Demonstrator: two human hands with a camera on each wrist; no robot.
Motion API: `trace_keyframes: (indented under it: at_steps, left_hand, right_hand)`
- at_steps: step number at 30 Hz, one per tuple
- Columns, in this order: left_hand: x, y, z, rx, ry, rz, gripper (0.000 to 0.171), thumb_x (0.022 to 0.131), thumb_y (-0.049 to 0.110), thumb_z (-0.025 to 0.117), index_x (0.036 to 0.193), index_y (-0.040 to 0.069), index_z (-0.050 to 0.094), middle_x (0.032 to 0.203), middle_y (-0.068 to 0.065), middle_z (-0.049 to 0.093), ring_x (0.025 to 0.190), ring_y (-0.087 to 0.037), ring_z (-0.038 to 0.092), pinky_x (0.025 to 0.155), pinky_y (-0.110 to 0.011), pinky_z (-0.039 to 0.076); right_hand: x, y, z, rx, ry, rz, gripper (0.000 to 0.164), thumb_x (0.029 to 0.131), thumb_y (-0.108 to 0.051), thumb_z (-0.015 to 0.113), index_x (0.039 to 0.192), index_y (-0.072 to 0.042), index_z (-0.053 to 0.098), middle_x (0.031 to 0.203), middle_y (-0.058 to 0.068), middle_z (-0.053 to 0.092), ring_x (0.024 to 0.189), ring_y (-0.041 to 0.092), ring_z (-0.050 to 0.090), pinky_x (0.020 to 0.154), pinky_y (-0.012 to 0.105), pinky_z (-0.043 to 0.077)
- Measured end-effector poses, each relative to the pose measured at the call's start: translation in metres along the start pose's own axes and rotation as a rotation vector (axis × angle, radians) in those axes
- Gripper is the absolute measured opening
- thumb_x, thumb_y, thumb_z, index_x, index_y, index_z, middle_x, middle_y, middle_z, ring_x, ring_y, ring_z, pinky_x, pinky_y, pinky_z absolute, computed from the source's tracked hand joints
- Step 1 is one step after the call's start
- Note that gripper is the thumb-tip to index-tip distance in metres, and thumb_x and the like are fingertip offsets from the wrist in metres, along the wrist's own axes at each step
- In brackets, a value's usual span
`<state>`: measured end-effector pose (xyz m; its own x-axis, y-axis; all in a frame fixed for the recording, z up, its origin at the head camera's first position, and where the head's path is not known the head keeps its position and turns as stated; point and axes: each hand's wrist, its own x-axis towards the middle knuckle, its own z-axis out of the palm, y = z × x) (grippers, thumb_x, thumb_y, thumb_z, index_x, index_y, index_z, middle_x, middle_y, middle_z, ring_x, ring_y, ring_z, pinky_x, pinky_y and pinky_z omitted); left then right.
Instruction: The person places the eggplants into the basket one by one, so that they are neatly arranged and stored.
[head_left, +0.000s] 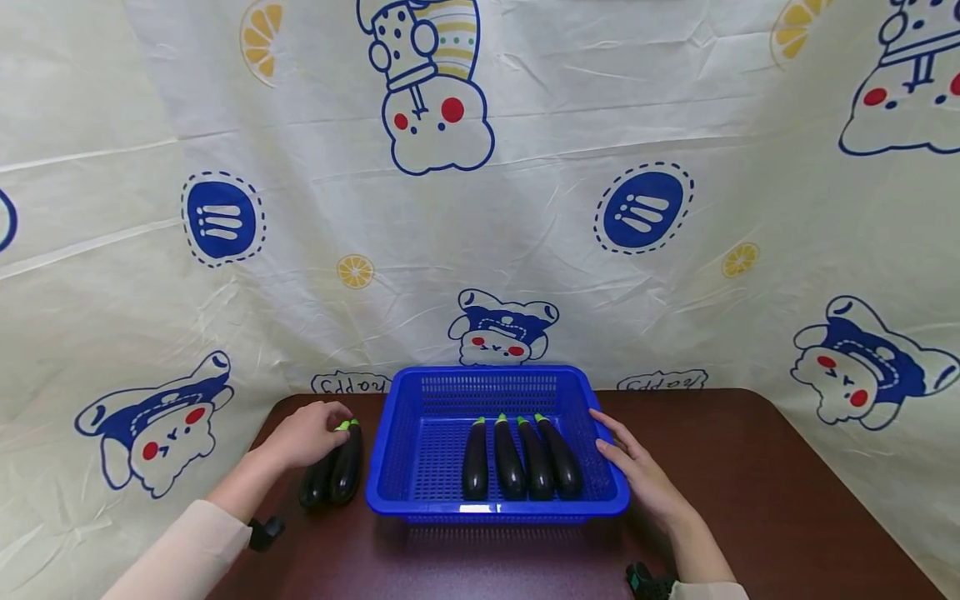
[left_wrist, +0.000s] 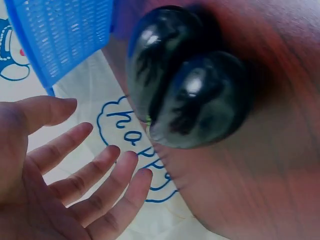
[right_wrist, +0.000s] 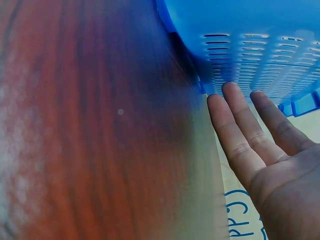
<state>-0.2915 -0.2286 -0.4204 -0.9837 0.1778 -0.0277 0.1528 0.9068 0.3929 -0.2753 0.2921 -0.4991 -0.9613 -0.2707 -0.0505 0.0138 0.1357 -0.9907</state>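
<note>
Two dark eggplants with green stem ends lie side by side on the table, left of a blue plastic basket. My left hand is over their stem ends, fingers spread and slightly bent; in the left wrist view a gap shows between the fingers and the eggplants. Inside the basket, several more eggplants lie in a row toward its right half, stems pointing away. At the basket's right side is my right hand, its fingers extended with the tips at the rim and outer wall.
The dark brown table stretches to the right of the basket. Behind its far edge hangs a pale printed curtain. A dark band sits on the left wrist, and another on the right one.
</note>
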Motion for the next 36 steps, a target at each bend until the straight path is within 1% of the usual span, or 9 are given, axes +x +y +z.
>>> trace_keyframes:
  at_steps: [3,8,13,17,21,27,30,33,36]
  left_hand:
    - [-0.001,-0.008,0.003,0.017,0.002,-0.011,0.034,0.095,0.019,0.070,0.126,0.003,0.069,0.118,-0.019,0.072,0.111,-0.036,0.068,0.094,-0.056,0.053]
    - [-0.006,-0.017,0.007,0.022,-0.019,-0.018,0.038,0.093,0.012,0.069,0.129,0.000,0.066,0.121,-0.023,0.071,0.114,-0.040,0.067,0.095,-0.057,0.052]
    - [-0.010,-0.027,0.013,0.006,-0.034,-0.039,0.038,0.093,0.008,0.068,0.130,0.002,0.064,0.125,-0.022,0.070,0.116,-0.040,0.065,0.095,-0.058,0.052]
    - [-0.011,-0.033,0.017,-0.014,-0.035,-0.052,0.035,0.093,0.008,0.068,0.127,0.006,0.066,0.124,-0.021,0.070,0.112,-0.036,0.066,0.094,-0.058,0.052]
    - [-0.011,-0.037,0.020,-0.023,-0.036,-0.047,0.032,0.092,0.008,0.069,0.123,0.008,0.068,0.120,-0.020,0.072,0.107,-0.032,0.067,0.092,-0.057,0.052]
    - [-0.011,-0.038,0.023,-0.025,-0.039,-0.054,0.027,0.090,0.010,0.070,0.117,0.011,0.070,0.114,-0.017,0.073,0.099,-0.030,0.066,0.087,-0.052,0.051]
    - [-0.012,-0.039,0.025,-0.044,-0.045,-0.069,0.026,0.091,0.010,0.069,0.117,0.011,0.070,0.112,-0.016,0.072,0.093,-0.027,0.064,0.081,-0.047,0.051]
    - [-0.013,-0.039,0.026,-0.109,-0.060,-0.103,0.027,0.092,0.009,0.067,0.119,0.009,0.069,0.112,-0.018,0.070,0.080,-0.026,0.064,0.067,-0.041,0.053]
    - [-0.013,-0.040,0.028,-0.170,-0.072,-0.137,0.028,0.094,0.007,0.065,0.122,0.008,0.067,0.112,-0.021,0.068,0.069,-0.024,0.062,0.053,-0.037,0.053]
  right_hand:
    - [0.000,0.000,0.000,-0.001,-0.001,-0.002,0.057,0.111,-0.037,0.044,0.164,-0.029,0.024,0.164,0.026,0.031,0.128,0.040,0.061,0.093,0.050,0.059]
    - [0.001,0.001,0.001,-0.009,-0.004,-0.010,0.057,0.111,-0.037,0.044,0.165,-0.028,0.024,0.165,0.025,0.029,0.130,0.042,0.059,0.094,0.051,0.058]
    - [0.002,0.000,0.001,-0.016,0.002,-0.014,0.057,0.111,-0.036,0.044,0.164,-0.028,0.024,0.166,0.024,0.027,0.132,0.043,0.057,0.095,0.052,0.058]
    - [0.001,-0.001,0.002,-0.013,0.007,-0.006,0.057,0.111,-0.037,0.044,0.164,-0.029,0.024,0.165,0.025,0.029,0.130,0.043,0.059,0.094,0.052,0.058]
    - [0.001,-0.001,0.002,-0.012,0.008,0.001,0.057,0.111,-0.038,0.044,0.164,-0.030,0.024,0.165,0.026,0.030,0.130,0.042,0.059,0.094,0.052,0.058]
    - [-0.001,-0.001,0.002,-0.016,0.012,0.002,0.057,0.111,-0.038,0.044,0.164,-0.030,0.024,0.166,0.025,0.028,0.132,0.044,0.057,0.095,0.052,0.058]
    - [-0.001,-0.002,0.002,-0.014,0.015,0.003,0.057,0.111,-0.038,0.044,0.164,-0.030,0.024,0.167,0.024,0.027,0.134,0.045,0.055,0.096,0.053,0.057]
    - [0.000,-0.002,0.003,-0.016,0.020,0.005,0.057,0.111,-0.039,0.045,0.164,-0.030,0.025,0.168,0.022,0.025,0.135,0.046,0.054,0.097,0.053,0.057]
    - [0.000,-0.002,0.002,-0.014,0.022,0.007,0.058,0.111,-0.039,0.045,0.164,-0.030,0.026,0.168,0.023,0.025,0.135,0.047,0.053,0.097,0.054,0.057]
